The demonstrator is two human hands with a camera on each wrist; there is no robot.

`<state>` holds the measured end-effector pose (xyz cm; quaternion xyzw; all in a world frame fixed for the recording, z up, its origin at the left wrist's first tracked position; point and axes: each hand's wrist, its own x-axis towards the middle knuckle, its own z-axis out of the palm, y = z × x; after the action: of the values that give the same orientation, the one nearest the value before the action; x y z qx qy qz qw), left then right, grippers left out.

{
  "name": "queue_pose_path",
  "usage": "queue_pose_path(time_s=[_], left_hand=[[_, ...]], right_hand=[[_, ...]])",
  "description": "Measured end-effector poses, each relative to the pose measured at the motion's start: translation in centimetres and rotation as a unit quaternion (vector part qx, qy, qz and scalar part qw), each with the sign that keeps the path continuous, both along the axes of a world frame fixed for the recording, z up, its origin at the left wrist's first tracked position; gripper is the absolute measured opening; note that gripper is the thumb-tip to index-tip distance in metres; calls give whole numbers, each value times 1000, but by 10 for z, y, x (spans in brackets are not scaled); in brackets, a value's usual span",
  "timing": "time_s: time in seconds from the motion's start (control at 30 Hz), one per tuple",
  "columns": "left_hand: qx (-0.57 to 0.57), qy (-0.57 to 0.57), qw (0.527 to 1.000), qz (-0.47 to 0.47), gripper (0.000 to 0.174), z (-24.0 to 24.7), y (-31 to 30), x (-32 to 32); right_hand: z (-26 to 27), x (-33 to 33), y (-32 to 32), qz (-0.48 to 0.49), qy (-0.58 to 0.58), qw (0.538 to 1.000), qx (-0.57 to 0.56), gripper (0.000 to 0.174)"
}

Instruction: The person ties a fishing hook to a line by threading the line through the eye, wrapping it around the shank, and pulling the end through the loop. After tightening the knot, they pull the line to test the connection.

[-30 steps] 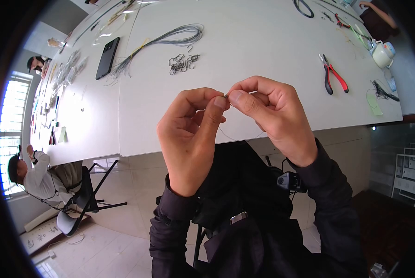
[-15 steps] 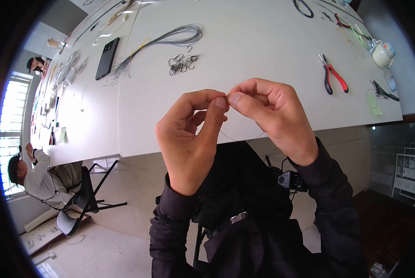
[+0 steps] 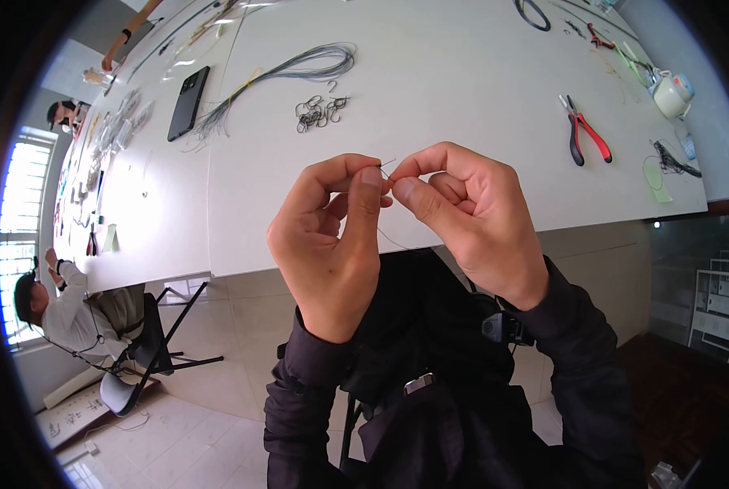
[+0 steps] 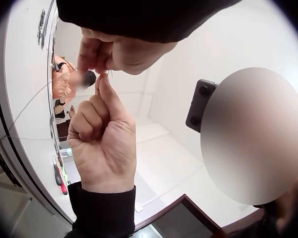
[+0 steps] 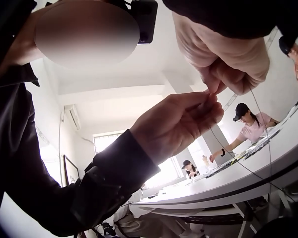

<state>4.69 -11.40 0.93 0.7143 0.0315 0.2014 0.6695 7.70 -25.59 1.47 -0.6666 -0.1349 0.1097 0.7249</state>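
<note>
Both hands (image 3: 325, 236) (image 3: 480, 216) pinch wire (image 3: 386, 173); wrist views show more of it.

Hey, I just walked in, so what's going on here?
A person pinches a thin line with the left hand and the right hand, held close together, slack hanging below. On the white table lie a pile of dark curved pieces, a tied bundle of strands and red-and-black pliers, all untouched.

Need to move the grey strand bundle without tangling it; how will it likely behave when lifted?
The grey strand bundle is probably springy rather than limp, as its loop holds an open curve. Thin-stranded, it is likely light for its length. The splayed ends would probably trail, since the yellow tie gathers only one spot.
</note>
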Motion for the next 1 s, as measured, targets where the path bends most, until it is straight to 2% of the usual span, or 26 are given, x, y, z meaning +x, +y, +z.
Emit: queue_pose_path(time_s=[0.3,0.4,0.63,0.77,1.0], left_hand=[[0,-11,1000,10,9,1,0,0],[2,-7,1000,6,9,1,2,-1],[-10,3,1000,-9,9,3,2,-2],[-48,-4,999,-19,11,3,2,-2],[-19,-20,999,17,10,1,0,0]], right_hand=[[7,0,-3,19,26,998,-51,18],[12,4,-1,-23,14,999,-17,19],[14,7,-1,-5,9,999,-38,18],[9,3,3,-7,16,1000,-8,18],[6,-9,5,-5,14,1000,-21,17]])
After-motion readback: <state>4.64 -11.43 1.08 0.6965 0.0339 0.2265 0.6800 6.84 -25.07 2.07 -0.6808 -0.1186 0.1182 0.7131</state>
